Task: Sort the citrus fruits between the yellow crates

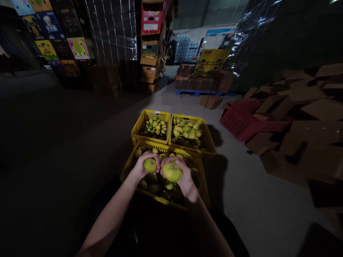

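Both of my hands are over the near yellow crate [160,202], which holds many yellow-green fruits that look like lemons. My left hand [144,160] is wrapped round a smaller green lemon [150,165], its end facing me. In my right hand [184,173] is a larger yellow-green lemon [172,172] with a nub at its end. The fingertips of the two hands almost meet. Behind stand two more yellow crates: the left crate [135,130] holds small green and yellow lemons, the right crate [210,137] bigger pale green ones.
On the right lie a red crate [239,121] and a heap of cardboard boxes [308,142]. A blue pallet [197,92] with boxes stands at the back. Stacked cartons [151,50] and a film-wrapped stack [112,32] rise behind the crates. Concrete floor surrounds them.
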A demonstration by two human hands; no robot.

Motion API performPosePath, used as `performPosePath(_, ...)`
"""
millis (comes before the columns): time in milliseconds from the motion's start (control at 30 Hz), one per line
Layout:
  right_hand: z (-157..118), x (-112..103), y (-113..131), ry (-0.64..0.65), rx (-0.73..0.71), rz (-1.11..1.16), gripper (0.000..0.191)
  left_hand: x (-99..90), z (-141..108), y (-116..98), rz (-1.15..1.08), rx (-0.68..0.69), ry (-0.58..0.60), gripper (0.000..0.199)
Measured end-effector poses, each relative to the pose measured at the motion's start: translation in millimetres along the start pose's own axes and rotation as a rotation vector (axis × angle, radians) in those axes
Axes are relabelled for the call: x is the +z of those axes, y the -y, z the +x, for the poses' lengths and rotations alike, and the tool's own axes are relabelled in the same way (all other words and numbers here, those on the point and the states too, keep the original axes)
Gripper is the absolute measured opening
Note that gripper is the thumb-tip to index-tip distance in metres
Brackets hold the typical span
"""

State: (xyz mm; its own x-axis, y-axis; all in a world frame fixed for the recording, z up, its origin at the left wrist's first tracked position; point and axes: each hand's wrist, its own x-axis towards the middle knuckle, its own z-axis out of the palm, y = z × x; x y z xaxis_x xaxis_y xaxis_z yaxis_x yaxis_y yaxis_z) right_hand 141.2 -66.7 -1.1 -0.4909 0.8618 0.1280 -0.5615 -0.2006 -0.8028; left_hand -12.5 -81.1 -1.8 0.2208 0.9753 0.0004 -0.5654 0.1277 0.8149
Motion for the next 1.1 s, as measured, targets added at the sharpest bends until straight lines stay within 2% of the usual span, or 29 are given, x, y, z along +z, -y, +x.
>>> performPosePath(200,-1.1,-0.7,-1.8,-0.035,0.045,0.041,0.014,-0.6,-0.8,0.7,-0.03,-0.02,-0.005,0.029)
performPosePath(467,1.5,-2.6,-6.1,0.02,0.028,-0.014,0.023,0.5,-0.6,-1.5,-0.096,-0.075,-0.043,0.032)
performPosePath(567,7.1,-1.1,-10.3,-0.047,0.078,0.089,0.024,2.2,2.2,-2.5,-0.19,-0.105,-0.129,0.035)
performPosePath(733,19.4,1.3,-15.7,-0.287,0.194,0.336,0.027,-1.9,8.2,-1.3,-0.506,-0.09,-0.392,0.029)
performPosePath(833,23.2,-0.6,-17.4,-0.383,0.2,0.439,0.019,-4.7,10.8,0.6,-0.627,-0.058,-0.439,0.032)
performPosePath(933,25.6,-5.1,-20.9,-0.427,0.177,0.455,0.012,-4.1,12.5,1.6,-0.658,-0.068,-0.485,0.036)
performPosePath(1100,29.2,-12.1,-29.0,-0.41,0.147,0.349,0.022,-1.9,15.7,2.8,-0.631,-0.098,-0.569,0.036)
